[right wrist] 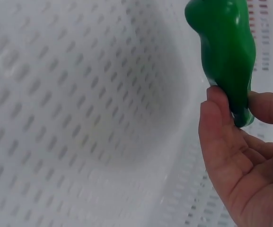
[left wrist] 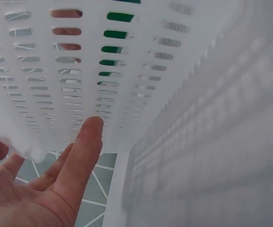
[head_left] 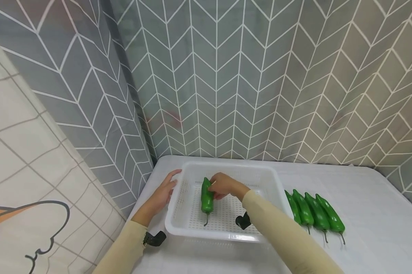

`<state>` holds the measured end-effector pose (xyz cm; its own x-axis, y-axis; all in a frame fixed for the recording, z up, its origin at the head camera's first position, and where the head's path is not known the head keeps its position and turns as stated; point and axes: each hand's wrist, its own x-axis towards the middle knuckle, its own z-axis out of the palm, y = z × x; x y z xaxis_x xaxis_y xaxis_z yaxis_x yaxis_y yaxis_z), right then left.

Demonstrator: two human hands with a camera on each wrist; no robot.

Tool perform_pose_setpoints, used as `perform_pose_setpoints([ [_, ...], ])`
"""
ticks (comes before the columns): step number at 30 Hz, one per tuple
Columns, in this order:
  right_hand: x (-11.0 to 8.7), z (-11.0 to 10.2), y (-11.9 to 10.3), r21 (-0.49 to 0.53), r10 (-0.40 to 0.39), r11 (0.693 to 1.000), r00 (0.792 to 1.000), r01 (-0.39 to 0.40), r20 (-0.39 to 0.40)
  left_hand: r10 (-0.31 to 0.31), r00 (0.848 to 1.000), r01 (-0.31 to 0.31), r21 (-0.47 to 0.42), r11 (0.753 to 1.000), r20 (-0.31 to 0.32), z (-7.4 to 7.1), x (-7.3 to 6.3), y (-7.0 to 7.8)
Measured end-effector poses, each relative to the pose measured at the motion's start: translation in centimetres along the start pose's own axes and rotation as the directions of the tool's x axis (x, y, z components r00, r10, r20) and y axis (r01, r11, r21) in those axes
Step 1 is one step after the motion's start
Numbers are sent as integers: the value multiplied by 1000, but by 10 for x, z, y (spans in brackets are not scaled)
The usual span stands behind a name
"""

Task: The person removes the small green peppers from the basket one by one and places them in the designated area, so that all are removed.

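A green chili pepper (head_left: 207, 199) is held by my right hand (head_left: 225, 185) over the left part of a white perforated plastic basket (head_left: 277, 190). In the right wrist view, thumb and fingers pinch the green pepper (right wrist: 228, 47) near its narrow tip; its stem end lies outside that view. My left hand (head_left: 163, 195) is at the basket's left side, fingers extended along the outer wall. From the left wrist view, the left hand's (left wrist: 56, 184) straight fingers lie against or close to the slotted wall (left wrist: 79, 101), and green shows through the slots.
Several green peppers (head_left: 317, 215) lie side by side on the white-covered table (head_left: 373, 213), right of the basket. A grey chevron-patterned curtain (head_left: 243, 83) hangs behind the table, and a white patterned cloth (head_left: 38, 152) is at the left.
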<state>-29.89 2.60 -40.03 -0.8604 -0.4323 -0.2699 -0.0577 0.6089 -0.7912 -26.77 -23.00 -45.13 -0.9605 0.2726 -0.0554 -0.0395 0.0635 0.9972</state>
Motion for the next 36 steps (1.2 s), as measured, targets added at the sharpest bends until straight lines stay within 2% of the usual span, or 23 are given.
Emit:
perform_pose_setpoints([
  [8, -6, -14, 13, 28, 20, 999, 1000, -20, -18, -3, 1000, 3, 10, 1000, 13, 0, 0, -6],
  [17, -13, -28, 20, 35, 13, 999, 1000, -12, -24, -12, 1000, 12, -2, 1000, 1, 1, -1, -5],
  [25, -20, -39, 23, -2, 13, 1000, 999, -13, -34, -18, 1000, 18, -14, 1000, 7, 1, -1, -5],
  [36, -29, -60, 26, 2, -19, 1000, 999, 19, -48, -13, 1000, 13, -7, 1000, -25, 1, -1, -1],
])
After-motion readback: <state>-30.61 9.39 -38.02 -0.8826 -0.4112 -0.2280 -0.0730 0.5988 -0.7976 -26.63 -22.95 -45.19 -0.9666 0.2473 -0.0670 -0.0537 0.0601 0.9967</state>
